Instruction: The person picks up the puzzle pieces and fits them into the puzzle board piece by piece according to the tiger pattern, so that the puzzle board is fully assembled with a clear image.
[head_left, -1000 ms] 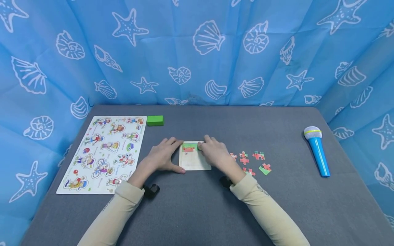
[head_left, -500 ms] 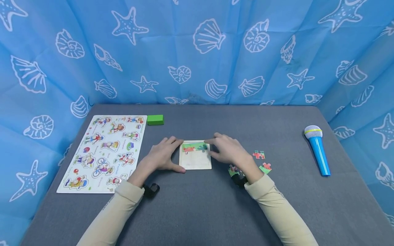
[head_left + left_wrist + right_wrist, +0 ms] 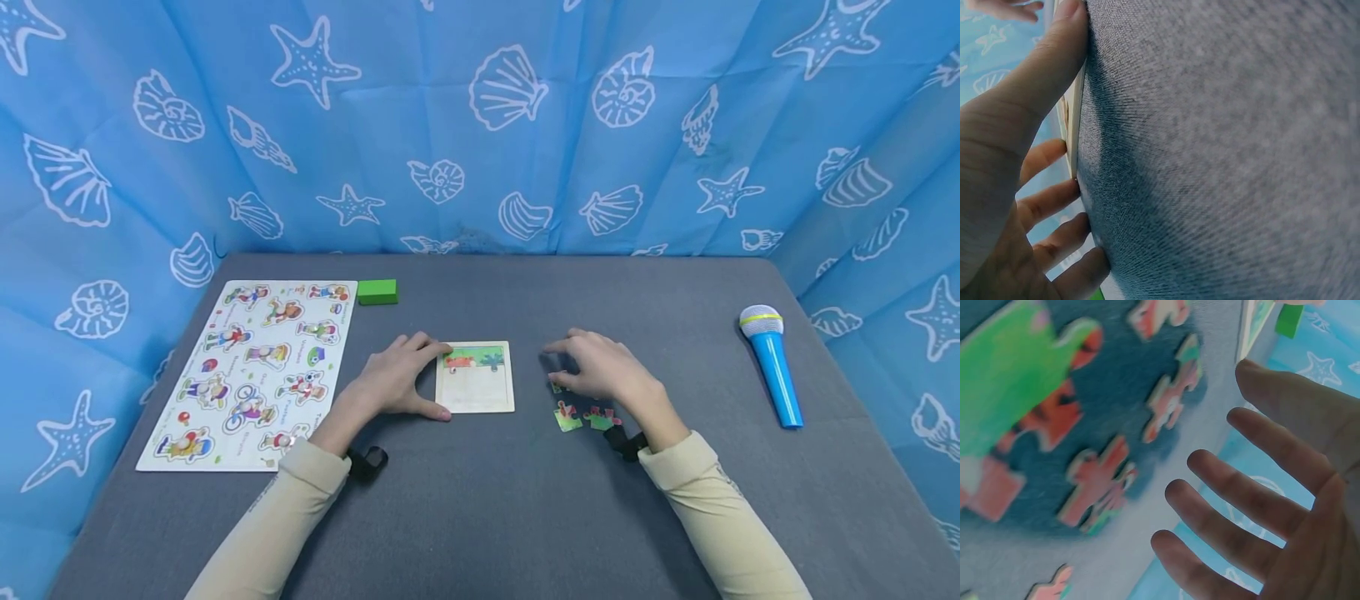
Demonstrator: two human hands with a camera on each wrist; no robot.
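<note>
A small square wooden puzzle tray (image 3: 475,396) lies mid-table, with two joined jigsaw pieces (image 3: 474,359), orange-red and green-blue, along its far side. My left hand (image 3: 401,379) holds the tray's left side, thumb by the near corner and index finger at the far one. To the right of the tray, my right hand (image 3: 600,367) hovers over loose jigsaw pieces (image 3: 567,416); its fingers are spread with nothing between them. In the right wrist view, several pieces, among them a red one (image 3: 1099,484), lie on the cloth beyond the fingertips. The hand hides some pieces in the head view.
On the left lies a white picture board (image 3: 247,379) of cartoon figures, a green block (image 3: 377,292) at its far right corner. A blue toy microphone (image 3: 772,367) lies far right. Blue shell-print curtains (image 3: 510,125) rise behind the grey table (image 3: 480,517).
My right hand has left the tray and moved right over the loose pieces. The green-blue piece it covered in the tray now shows. My left hand stays at the tray's left side.
</note>
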